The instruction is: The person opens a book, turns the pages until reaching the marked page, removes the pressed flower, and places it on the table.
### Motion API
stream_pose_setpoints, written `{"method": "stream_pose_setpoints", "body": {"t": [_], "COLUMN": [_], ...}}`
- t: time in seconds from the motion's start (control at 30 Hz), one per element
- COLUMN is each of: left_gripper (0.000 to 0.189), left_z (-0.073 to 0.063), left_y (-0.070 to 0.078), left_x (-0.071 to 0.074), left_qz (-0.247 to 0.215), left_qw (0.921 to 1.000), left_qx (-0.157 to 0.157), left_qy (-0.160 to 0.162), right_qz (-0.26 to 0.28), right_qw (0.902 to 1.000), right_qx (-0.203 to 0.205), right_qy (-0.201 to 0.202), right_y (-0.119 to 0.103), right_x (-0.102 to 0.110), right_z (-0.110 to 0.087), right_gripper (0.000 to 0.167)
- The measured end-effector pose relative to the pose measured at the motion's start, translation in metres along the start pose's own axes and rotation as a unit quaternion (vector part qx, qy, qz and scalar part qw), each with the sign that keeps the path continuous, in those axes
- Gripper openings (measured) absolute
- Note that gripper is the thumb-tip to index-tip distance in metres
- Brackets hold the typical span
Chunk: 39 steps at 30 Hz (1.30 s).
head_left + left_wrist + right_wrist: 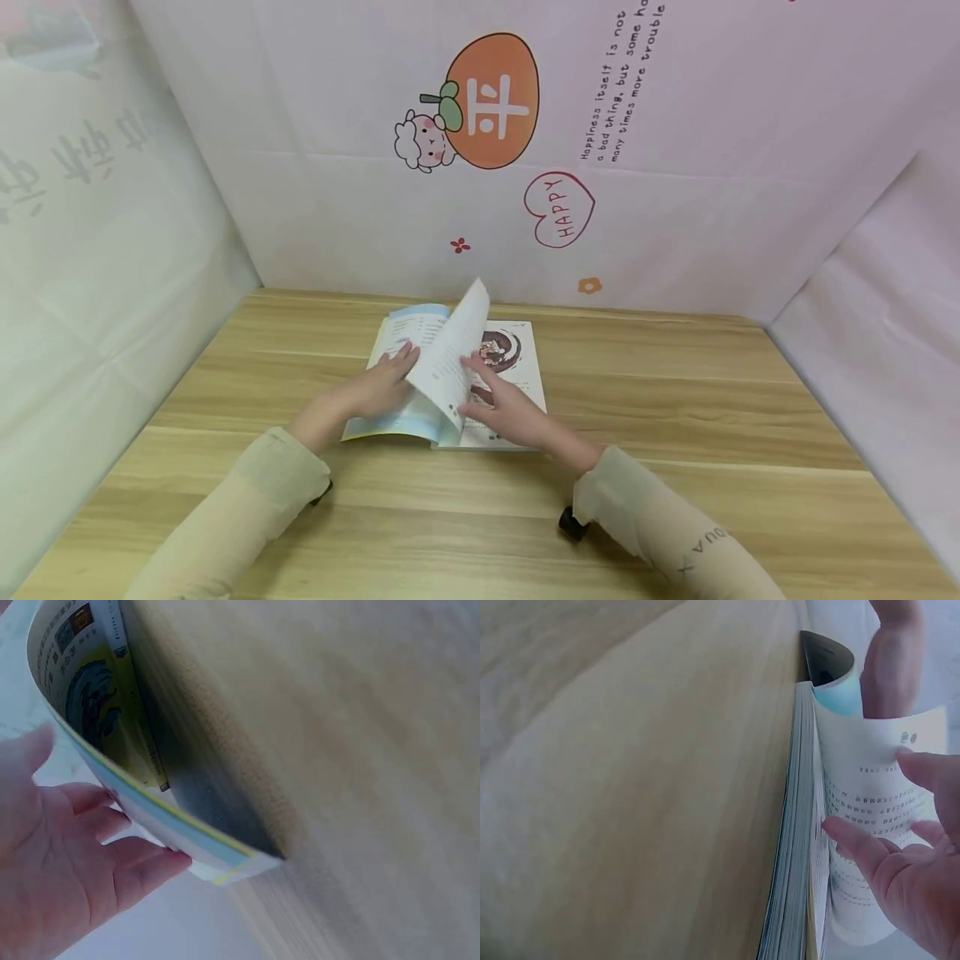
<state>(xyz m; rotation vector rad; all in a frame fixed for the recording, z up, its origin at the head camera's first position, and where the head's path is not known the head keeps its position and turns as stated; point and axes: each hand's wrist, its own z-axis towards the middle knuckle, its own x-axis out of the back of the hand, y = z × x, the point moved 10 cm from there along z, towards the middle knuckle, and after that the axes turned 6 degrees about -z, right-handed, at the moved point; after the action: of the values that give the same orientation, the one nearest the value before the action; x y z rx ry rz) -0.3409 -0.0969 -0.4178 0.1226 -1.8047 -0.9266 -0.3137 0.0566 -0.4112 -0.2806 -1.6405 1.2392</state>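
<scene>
An open paperback book (531, 379) lies on the wooden table, with a picture on its right page. One printed leaf (453, 354) stands raised between the two sides, curving over to the left. My left hand (378, 387) rests on the left page with fingers stretched out. In the left wrist view, the book's cover (169, 814) bows up from the table beside those fingers. My right hand (513, 412) is at the raised leaf, fingers spread. The right wrist view shows its thumb (919, 766) against the printed leaf and a fingertip near the page block's edge.
The wooden table (675, 400) extends around the book. A white printed cloth (337, 208) hangs behind it, and more white cloth (885, 275) borders the sides. A black band (573, 525) sits at the right sleeve's cuff.
</scene>
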Motion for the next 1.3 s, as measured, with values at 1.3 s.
{"method": "stream_pose_setpoints", "body": {"t": [1.3], "left_gripper": [0.058], "left_z": [0.005], "left_y": [-0.002], "left_x": [0.015], "left_qz": [0.057], "left_qw": [0.9936], "left_qx": [0.067], "left_qy": [0.071], "right_qz": [-0.243], "right_qw": [0.9586], "right_qx": [0.052], "right_qy": [-0.139], "right_y": [0.004], "right_x": [0.0], "right_z": [-0.016], "right_gripper": [0.06]}}
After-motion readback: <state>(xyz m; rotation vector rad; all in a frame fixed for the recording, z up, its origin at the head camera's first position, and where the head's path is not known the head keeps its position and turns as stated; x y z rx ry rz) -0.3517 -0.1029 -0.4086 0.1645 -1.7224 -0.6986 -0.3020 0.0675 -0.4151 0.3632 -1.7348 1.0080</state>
